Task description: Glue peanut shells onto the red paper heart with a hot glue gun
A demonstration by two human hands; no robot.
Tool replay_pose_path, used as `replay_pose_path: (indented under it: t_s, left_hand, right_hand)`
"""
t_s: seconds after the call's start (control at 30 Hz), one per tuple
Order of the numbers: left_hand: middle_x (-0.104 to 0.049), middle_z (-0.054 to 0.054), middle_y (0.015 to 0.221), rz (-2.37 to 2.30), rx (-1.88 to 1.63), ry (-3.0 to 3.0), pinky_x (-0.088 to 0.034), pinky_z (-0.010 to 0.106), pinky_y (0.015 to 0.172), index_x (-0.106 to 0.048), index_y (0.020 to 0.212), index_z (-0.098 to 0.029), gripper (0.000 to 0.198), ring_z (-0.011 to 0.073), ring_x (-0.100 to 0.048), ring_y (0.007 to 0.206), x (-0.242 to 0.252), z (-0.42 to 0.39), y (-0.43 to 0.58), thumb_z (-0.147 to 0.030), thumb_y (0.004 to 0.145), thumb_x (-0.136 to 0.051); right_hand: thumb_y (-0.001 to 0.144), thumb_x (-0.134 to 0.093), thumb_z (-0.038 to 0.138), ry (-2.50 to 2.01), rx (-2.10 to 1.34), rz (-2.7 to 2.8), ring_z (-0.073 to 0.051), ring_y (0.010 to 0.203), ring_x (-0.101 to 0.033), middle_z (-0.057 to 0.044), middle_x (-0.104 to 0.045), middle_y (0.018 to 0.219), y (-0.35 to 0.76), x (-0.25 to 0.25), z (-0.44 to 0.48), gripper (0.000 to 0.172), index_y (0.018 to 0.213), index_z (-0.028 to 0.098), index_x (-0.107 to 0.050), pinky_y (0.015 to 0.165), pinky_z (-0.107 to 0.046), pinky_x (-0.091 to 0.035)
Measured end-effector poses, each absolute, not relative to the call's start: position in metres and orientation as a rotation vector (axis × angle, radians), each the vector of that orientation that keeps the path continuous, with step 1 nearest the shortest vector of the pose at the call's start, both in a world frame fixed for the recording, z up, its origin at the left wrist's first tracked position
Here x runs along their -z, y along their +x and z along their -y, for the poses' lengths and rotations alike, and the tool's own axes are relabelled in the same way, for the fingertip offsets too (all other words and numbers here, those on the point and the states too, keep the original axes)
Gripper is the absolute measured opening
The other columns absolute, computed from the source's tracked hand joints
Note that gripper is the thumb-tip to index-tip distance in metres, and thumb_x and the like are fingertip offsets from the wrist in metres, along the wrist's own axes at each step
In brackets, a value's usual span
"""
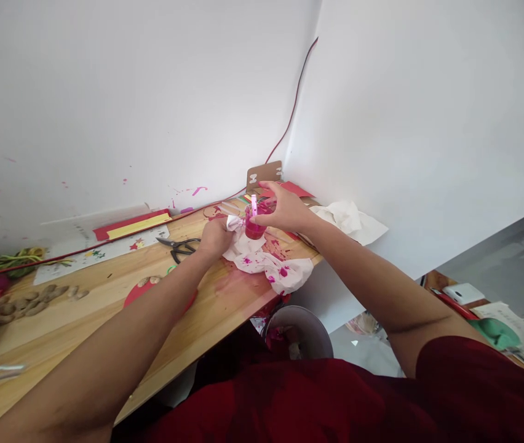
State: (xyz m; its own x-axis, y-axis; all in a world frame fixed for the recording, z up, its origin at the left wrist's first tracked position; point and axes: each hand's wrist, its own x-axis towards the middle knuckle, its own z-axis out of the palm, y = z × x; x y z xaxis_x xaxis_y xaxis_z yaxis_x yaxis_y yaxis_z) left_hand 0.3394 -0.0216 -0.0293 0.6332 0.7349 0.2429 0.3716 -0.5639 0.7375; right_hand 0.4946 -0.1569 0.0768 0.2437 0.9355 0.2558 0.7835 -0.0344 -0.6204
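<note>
My left hand (217, 237) is closed on a bunched end of a white paper towel or cloth (255, 261), which spreads over the table with magenta stains. Right beside it is a small clear cup (255, 231) of magenta liquid, with a pale pink stick or clip (254, 205) standing up at its rim. My right hand (285, 209) curves around this cup from the right, thumb on the near side and index finger raised above the rim. Its other fingers are partly hidden behind the cup. Black-handled scissors (183, 249) lie left of my left hand.
Magenta splashes mark the wooden table (225, 295) and the wall. Peanuts (26, 301) and a red round piece (135, 292) lie to the left. A brown card (264, 174) leans in the corner near crumpled white paper (347, 221). A bin (308, 320) stands below the table edge.
</note>
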Motion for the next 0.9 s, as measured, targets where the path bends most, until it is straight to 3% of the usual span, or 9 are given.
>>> replay_pose_path:
  t_s: [0.3,0.47,0.63,0.73,0.9]
  left_hand:
    - [-0.075,0.006,0.087,-0.796,-0.806,1.979,-0.052,0.032,0.074,-0.072,0.093,-0.017,0.028,0.0244,-0.068,0.083,0.036,0.017,0.335,-0.016,0.070,-0.055]
    - [-0.074,0.006,0.096,-0.601,-0.819,1.802,-0.054,0.035,0.079,-0.063,0.111,-0.016,0.042,0.0227,-0.067,0.087,0.031,0.024,0.332,-0.023,0.069,-0.062]
    - [-0.074,0.007,0.101,-0.366,-0.685,1.557,-0.053,0.039,0.089,-0.063,0.107,-0.015,0.047,0.0239,-0.068,0.094,0.022,0.031,0.323,-0.017,0.061,-0.067]
    - [-0.074,0.007,0.110,-0.312,-0.616,1.550,-0.052,0.040,0.091,-0.062,0.115,-0.017,0.055,0.0256,-0.068,0.102,0.018,0.033,0.316,-0.016,0.060,-0.069]
    - [-0.072,0.010,0.116,-0.379,-0.597,1.774,-0.052,0.042,0.091,-0.061,0.121,-0.016,0.062,0.0264,-0.066,0.102,0.014,0.036,0.316,-0.032,0.064,-0.081]
  right_hand:
    - [0.069,-0.081,0.041,-1.795,-0.288,1.624,-0.032,0.124,-0.062,-0.014,-0.051,0.153,0.493,-0.088,0.157,0.094,0.152,0.019,-0.043,0.102,-0.045,-0.051]
    - [0.070,-0.080,0.041,-1.773,-0.298,1.680,-0.032,0.123,-0.061,-0.013,-0.054,0.149,0.483,-0.086,0.149,0.095,0.153,0.019,-0.041,0.102,-0.046,-0.051]
    - [0.070,-0.079,0.047,-1.791,-0.289,1.704,-0.033,0.129,-0.057,-0.013,-0.052,0.150,0.481,-0.076,0.141,0.096,0.153,0.019,-0.041,0.100,-0.045,-0.052]
    - [0.069,-0.079,0.048,-1.807,-0.294,1.710,-0.033,0.130,-0.056,-0.013,-0.054,0.148,0.483,-0.072,0.140,0.098,0.153,0.018,-0.040,0.100,-0.045,-0.052]
    - [0.069,-0.079,0.047,-1.837,-0.277,1.698,-0.032,0.124,-0.060,-0.013,-0.062,0.138,0.485,-0.071,0.140,0.097,0.154,0.019,-0.040,0.098,-0.045,-0.052]
